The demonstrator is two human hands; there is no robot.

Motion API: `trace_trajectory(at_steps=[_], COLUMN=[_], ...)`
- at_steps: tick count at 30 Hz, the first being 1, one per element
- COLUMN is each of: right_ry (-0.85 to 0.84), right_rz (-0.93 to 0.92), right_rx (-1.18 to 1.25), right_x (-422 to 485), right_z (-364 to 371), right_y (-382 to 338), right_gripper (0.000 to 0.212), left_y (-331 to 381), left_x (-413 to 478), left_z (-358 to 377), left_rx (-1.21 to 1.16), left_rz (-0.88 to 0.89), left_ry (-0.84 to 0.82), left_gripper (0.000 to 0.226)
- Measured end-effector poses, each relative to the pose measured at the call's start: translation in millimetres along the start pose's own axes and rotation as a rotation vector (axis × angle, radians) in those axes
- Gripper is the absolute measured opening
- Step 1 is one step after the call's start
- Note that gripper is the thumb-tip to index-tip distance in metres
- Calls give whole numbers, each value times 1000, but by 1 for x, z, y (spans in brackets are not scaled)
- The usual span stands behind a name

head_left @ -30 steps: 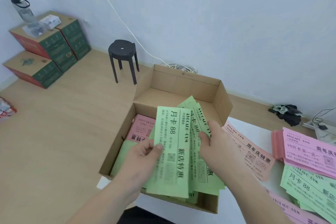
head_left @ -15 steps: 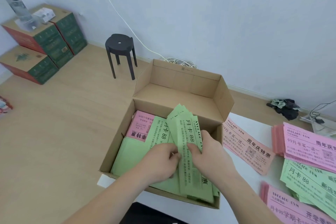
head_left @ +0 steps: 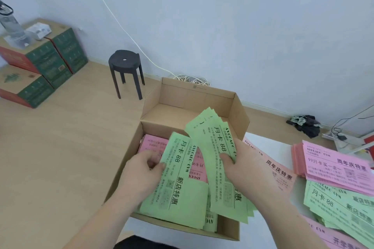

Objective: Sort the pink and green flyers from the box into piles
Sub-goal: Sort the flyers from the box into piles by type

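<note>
**Item 1, left hand (head_left: 141, 176).** It enters from the lower left of the frame. The thumb lies on top of a single green flyer (head_left: 178, 186) with the fingers curled under, pinching its left edge.

**Item 2, right hand (head_left: 247, 170).** It enters from the lower right. The thumb is clamped across a fanned sheaf of green flyers (head_left: 216, 147), and the fingers are hidden behind the paper. I log the two hands as apart, with a strip of pink print showing between them.

**Item 3, orientation.** The single flyer's long axis runs near to far, with its far end toward the back of the box. The sheaf leans, its splayed far end toward the upper left and its near end over the box's near right corner.

**Item 4, cardboard box (head_left: 240, 111).** It sits at frame centre, open, with its flaps standing. Pink flyers (head_left: 153, 143) lie on the left of its floor and loose green flyers (head_left: 210, 222) along the near wall. The left hand sits close to the left wall, and the right wrist crosses the right wall.

**Item 5, white table (head_left: 271, 143).** A bare patch shows just right of the box, beside a lone pink flyer (head_left: 281, 174). Further right are the pink pile (head_left: 334, 168), the green pile (head_left: 340, 204) nearer me, and another pink stack (head_left: 340, 242) at the lower right corner.

**Item 6, surroundings.** A black stool (head_left: 125, 64) stands on the wood floor (head_left: 60, 147) behind the box. Green-and-red cartons (head_left: 50, 56) are stacked at the upper left with a water bottle (head_left: 10, 24) on top. A white cable (head_left: 121, 24) runs down the wall.
</note>
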State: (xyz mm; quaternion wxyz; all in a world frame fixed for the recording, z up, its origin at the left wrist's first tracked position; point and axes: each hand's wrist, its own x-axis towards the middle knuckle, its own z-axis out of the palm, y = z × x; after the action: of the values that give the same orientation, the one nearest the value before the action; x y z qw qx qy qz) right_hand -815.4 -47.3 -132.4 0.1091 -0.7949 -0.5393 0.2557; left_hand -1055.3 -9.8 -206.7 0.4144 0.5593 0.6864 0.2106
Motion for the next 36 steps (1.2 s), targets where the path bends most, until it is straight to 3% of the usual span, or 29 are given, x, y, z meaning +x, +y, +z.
trace_trajectory(at_steps=[2, 5, 9, 12, 20, 23, 25, 29, 33, 36], right_ry=[-12, -44, -65, -68, -6, -8, -12, 51, 60, 81], right_rz=[5, 19, 15, -57, -27, -5, 21, 58, -42, -11], right_rx=[32, 171, 339, 390, 399, 446, 553, 790, 749, 730], right_x=[5, 8, 2, -7, -31, -40, -48, -62, -65, -64], right_z=[4, 9, 6, -5, -52, -70, -74, -73, -67, -67], right_y=[4, 1, -1, 5, 58, 71, 80, 98, 109, 122], right_gripper=[17, 19, 15, 17, 16, 19, 23, 31, 10, 15], left_y=[7, 18, 24, 29, 70, 94, 109, 127, 134, 135], left_x=[-8, -24, -39, -48, -53, -58, -65, -82, -97, -99], left_z=[-13, -19, -6, 12, 26, 53, 77, 113, 138, 141], left_rx=[-344, -643, -836, -814, -930, -725, -660, -750, -884, -838], left_rz=[-21, -42, -101, -115, -44, -26, -21, -89, -160, -138], left_ry=[39, 84, -101, -278, -478, -363, -301, -356, -341, -351], left_gripper=[13, 8, 14, 19, 32, 46, 41, 36, 34, 34])
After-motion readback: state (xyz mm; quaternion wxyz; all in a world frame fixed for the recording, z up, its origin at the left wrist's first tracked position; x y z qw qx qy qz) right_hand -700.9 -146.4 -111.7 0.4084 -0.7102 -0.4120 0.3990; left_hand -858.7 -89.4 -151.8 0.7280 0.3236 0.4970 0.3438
